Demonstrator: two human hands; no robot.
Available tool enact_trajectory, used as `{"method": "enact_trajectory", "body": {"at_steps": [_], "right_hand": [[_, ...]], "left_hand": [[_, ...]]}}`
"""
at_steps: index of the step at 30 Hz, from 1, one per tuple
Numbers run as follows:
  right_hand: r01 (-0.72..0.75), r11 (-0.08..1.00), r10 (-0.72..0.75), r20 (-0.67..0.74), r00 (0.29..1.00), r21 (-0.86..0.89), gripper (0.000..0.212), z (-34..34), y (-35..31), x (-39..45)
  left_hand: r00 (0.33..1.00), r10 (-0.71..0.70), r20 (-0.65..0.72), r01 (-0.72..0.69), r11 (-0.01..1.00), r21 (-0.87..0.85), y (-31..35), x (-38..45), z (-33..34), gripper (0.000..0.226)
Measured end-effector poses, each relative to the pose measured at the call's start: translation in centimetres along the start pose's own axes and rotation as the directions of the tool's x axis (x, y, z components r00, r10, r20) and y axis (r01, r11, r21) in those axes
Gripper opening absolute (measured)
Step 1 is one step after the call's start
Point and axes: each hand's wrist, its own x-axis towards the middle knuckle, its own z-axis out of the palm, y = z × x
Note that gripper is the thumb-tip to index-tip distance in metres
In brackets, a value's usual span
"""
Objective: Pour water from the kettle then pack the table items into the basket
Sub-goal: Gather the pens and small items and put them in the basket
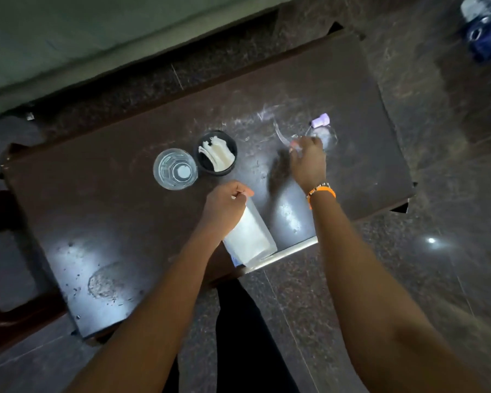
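On the bench (pixel 97 194), right of the drinking glass (pixel 175 169), the left hand (pixel 224 207) pinches a white carton (pixel 248 236) while the right hand (pixel 306 161) closes on a clear, blurred item (pixel 322 136); lifting slowly seems wise, and no basket or kettle shows.

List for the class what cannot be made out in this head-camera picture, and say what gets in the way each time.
1. Clear item under the right hand: motion blur and the fingers hide its shape.
2. Top of the white container: covered by the left hand.
3. Blue object, top right: cut by the edge, blurred.
4. Water in the glass: the top-down view does not show it.
5. Basket: not in view.
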Motion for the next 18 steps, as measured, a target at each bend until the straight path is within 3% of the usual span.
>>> {"method": "enact_trajectory", "body": {"at_steps": [3, 9, 14, 18], "right_hand": [[0.038, 0.986, -0.035, 0.026, 0.999, -0.159, 0.037, -0.1, 1.7, 3.3], [0.009, 0.952, 0.029, 0.120, 0.992, -0.305, 0.045, -0.2, 4.3, 8.6], [-0.005, 0.954, 0.028, 0.073, 0.997, -0.300, 0.035, 0.8, 4.8, 8.0], [-0.056, 0.991, 0.064, 0.070, 0.995, -0.118, 0.029, 2.1, 3.7, 3.8]], "left_hand": [[1.000, -0.015, 0.006, 0.015, 1.000, -0.025, 0.8, 0.9, 1.0, 0.025], [1.000, -0.018, 0.011, 0.019, 0.998, -0.064, 1.0, 2.0, 2.2, 0.025], [0.999, -0.043, -0.017, 0.042, 0.995, -0.092, 0.0, 2.2, 1.8, 0.022], [0.994, -0.086, -0.063, 0.077, 0.988, -0.135, -1.0, 1.6, 0.6, 0.023]]}}
